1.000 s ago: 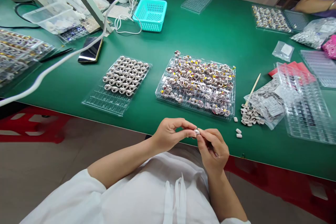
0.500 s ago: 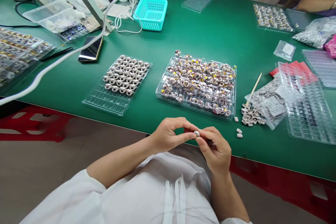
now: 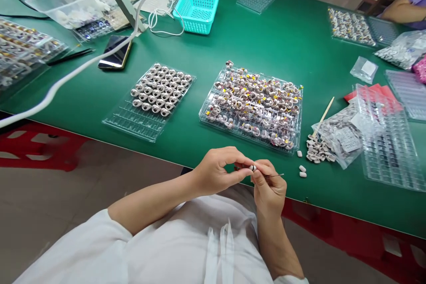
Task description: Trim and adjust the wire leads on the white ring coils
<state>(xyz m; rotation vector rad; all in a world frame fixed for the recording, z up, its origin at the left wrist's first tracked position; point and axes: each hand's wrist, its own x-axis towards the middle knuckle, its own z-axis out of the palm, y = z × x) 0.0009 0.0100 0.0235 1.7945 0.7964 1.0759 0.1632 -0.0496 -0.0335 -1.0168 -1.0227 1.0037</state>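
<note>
My left hand (image 3: pixel 222 166) pinches a small white-and-dark earbud-like part (image 3: pixel 253 167) between thumb and fingertips. From the other side, the fingers of my right hand (image 3: pixel 269 184) are closed on the same part. A thin, dark, pin-like length (image 3: pixel 278 175) sticks out past my right fingers; whether it is a tool or a wire I cannot tell. Just beyond my hands, a clear tray (image 3: pixel 208 120) carries many beige ring-shaped pieces with yellow and red bits. Farther left, another clear tray (image 3: pixel 133 122) holds rows of beige shells (image 3: pixel 155 91).
Right of my hands lie loose beige caps (image 3: pixel 319 150), a wooden stick (image 3: pixel 324 115), a bag of caps (image 3: pixel 346 137) and clear trays (image 3: pixel 392 155). A turquoise basket (image 3: pixel 197 26), a phone (image 3: pixel 115 53) and a white cable (image 3: pixel 49 95) are behind and left. Another person's arm (image 3: pixel 404 12) rests far right.
The small part has turned between my fingers, showing a dark band. My right hand has tilted, and the thin length now sticks out to its right. The view has shifted slightly.
</note>
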